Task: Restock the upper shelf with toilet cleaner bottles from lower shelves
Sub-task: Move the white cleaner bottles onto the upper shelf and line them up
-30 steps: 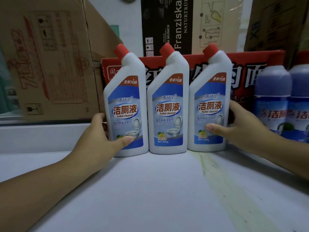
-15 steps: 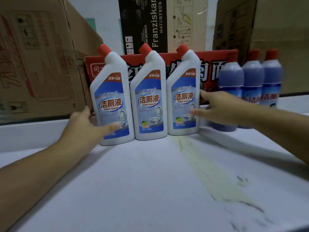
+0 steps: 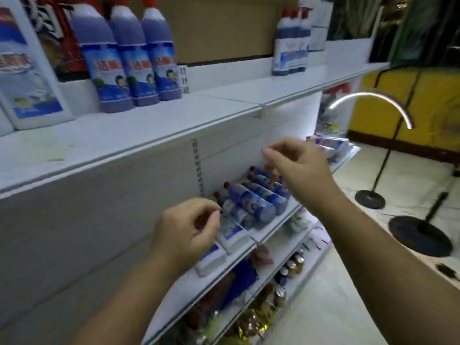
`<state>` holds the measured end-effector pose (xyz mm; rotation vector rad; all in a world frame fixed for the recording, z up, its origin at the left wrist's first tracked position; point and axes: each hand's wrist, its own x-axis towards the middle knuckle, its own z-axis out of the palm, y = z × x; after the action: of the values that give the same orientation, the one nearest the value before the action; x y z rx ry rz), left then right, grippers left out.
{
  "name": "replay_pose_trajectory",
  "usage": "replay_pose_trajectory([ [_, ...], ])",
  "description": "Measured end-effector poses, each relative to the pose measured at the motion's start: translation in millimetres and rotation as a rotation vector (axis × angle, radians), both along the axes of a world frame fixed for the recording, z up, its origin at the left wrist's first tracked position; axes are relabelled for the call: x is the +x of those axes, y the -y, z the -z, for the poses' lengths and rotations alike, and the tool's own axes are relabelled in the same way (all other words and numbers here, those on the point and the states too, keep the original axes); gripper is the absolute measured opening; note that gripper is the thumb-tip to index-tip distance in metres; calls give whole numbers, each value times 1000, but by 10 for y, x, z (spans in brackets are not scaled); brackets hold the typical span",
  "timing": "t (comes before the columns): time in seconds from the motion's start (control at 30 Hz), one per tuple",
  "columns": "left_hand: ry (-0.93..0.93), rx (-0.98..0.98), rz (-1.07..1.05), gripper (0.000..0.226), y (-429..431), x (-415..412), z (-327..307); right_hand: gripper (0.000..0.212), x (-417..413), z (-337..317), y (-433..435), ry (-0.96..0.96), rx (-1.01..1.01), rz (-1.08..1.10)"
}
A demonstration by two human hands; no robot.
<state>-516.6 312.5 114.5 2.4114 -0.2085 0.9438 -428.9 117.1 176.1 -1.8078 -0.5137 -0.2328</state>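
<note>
The white upper shelf (image 3: 149, 125) holds a white toilet cleaner bottle (image 3: 27, 78) at far left and three purple-blue red-capped bottles (image 3: 129, 61) beside it. Further right stand more blue bottles (image 3: 291, 43). One shelf down, several blue and white cleaner bottles (image 3: 251, 202) stand in rows. My left hand (image 3: 186, 232) hovers in front of the white bottles there, fingers curled and holding nothing. My right hand (image 3: 298, 168) hangs in the air above the blue bottles, fingers loosely bent and empty.
Cardboard boxes (image 3: 224, 26) stand behind the upper shelf's bottles. Lower shelves (image 3: 276, 290) carry cans and packaged goods. On the tiled floor at right stand a curved lamp (image 3: 388, 125) and round black stand bases (image 3: 420, 235).
Both hands have let go of the white bottles on the upper shelf and dropped toward the shelf below. My view has swung right and down.
</note>
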Motion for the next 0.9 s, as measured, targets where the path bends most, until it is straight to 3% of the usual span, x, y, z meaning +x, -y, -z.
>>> replay_pose_trajectory([
  [0.03, -173, -31, -14, 21, 196, 154, 172, 8, 8, 283, 266, -114, -95, 32],
  [0.1, -614, -11, 10, 20, 696, 474, 542, 24, -18, 877, 802, -431, -252, 106],
  [0.13, -746, 26, 34, 21, 885, 615, 745, 29, -78, 1139, 1042, -579, -263, 134],
  [0.23, -946, 124, 130, 28, 1310, 870, 1011, 27, -299, 1723, 1621, -839, -229, 215],
  [0.3, -1064, 142, 196, 46, 1513, 1012, 1115, 42, -357, 1965, 1908, -915, -319, 279],
  [0.37, -1092, 179, 228, 63, 1656, 1211, 1183, 53, -306, 2097, 2137, -897, -462, 372],
  [0.47, -1060, 96, 265, 64, 1865, 1559, 1272, 60, -78, 2158, 2325, -834, -701, 436],
  [0.53, -1074, 62, 316, 46, 2026, 1780, 1341, 62, 127, 2162, 2410, -814, -803, 424],
  [0.6, -1119, 85, 357, 12, 2155, 2006, 1414, 63, 350, 2145, 2514, -810, -867, 419],
  [0.7, -1138, 76, 377, 9, 2307, 2375, 1390, 61, 677, 2080, 2680, -822, -890, 457],
  [0.8, -1109, 122, 365, 45, 2481, 2811, 1382, 58, 972, 2052, 2878, -853, -796, 497],
  [0.9, -1145, 99, 391, 50, 2662, 3089, 1359, 55, 1215, 2044, 3105, -937, -692, 447],
])
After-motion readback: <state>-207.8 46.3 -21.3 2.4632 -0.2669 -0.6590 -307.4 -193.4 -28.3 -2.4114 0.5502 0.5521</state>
